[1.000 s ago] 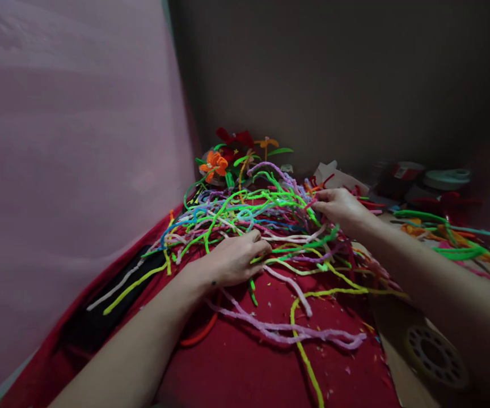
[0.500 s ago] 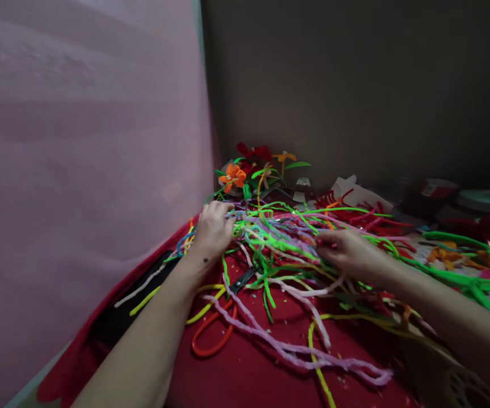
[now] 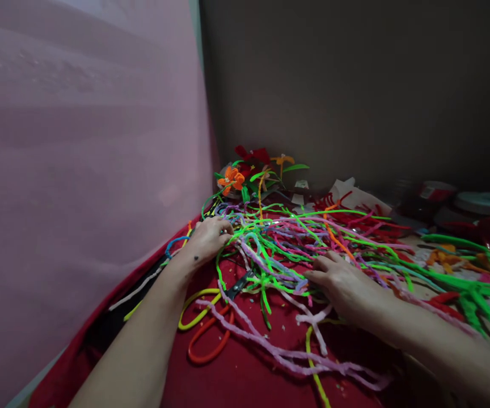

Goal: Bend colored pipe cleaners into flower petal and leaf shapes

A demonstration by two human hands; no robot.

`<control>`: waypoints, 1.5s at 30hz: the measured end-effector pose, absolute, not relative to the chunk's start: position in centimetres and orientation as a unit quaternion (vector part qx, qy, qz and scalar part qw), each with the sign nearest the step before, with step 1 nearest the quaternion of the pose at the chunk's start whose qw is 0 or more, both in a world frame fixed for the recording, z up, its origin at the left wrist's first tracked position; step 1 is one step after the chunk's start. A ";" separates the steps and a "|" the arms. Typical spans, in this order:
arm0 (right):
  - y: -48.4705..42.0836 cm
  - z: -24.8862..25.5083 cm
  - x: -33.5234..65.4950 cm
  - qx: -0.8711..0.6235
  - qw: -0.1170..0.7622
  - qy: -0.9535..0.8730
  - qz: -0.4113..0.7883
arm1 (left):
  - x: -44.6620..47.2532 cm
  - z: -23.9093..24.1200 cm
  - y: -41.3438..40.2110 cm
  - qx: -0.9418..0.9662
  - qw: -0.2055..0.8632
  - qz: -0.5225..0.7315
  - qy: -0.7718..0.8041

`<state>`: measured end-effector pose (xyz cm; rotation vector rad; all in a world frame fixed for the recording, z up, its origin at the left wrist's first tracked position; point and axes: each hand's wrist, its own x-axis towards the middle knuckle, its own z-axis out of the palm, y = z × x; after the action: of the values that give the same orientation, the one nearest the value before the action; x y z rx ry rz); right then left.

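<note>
A tangled heap of fuzzy pipe cleaners point(image 3: 270, 249) in green, pink, lilac and other colours spreads over a red cloth point(image 3: 236, 379). At the heap's left edge my left hand point(image 3: 208, 237) has its fingers curled in, closed on the ends of some pipe cleaners. My right hand point(image 3: 341, 283) rests palm down at the right of the heap, fingers stretched out over the strands. Below the left hand lie scissors point(image 3: 239, 285) with dark blades and looped handles, partly under strands. A long lilac pipe cleaner point(image 3: 287, 362) trails across the cloth in front.
Fuzzy flowers, one orange point(image 3: 231, 179) and one red point(image 3: 253, 154), stand behind the heap. A pink wall point(image 3: 100, 158) rises close on the left. White paper point(image 3: 355, 195) and a lidded container point(image 3: 483, 201) are at the back right. A yellow pipe cleaner point(image 3: 317, 379) lies in front.
My right hand has moved nearer, and its fingers have spread from a pinch. My left hand has shifted slightly left and down. The strands between the hands lie in a different arrangement.
</note>
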<state>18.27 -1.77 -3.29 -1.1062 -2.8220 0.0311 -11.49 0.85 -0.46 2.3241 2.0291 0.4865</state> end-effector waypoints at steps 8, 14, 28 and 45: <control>-1.9 -3.4 17.9 -0.368 0.037 -0.929 0.004 | -10.0 -0.7 0.9 0.779 0.037 0.210 0.590; -2.0 -3.7 17.8 -0.374 0.034 -0.927 -0.005 | -9.5 -1.1 0.9 0.754 -0.003 0.266 0.600; -2.1 -3.7 17.7 -0.382 0.048 -0.923 -0.014 | -10.7 1.5 0.0 0.404 0.248 0.725 0.500; -2.7 0.9 16.4 -0.408 0.180 -0.895 0.012 | -10.7 3.2 -0.8 0.253 0.453 0.789 0.329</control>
<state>16.37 -2.69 0.87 -1.1541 -2.5295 0.0340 -10.71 -0.81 3.21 0.6247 0.8119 1.9487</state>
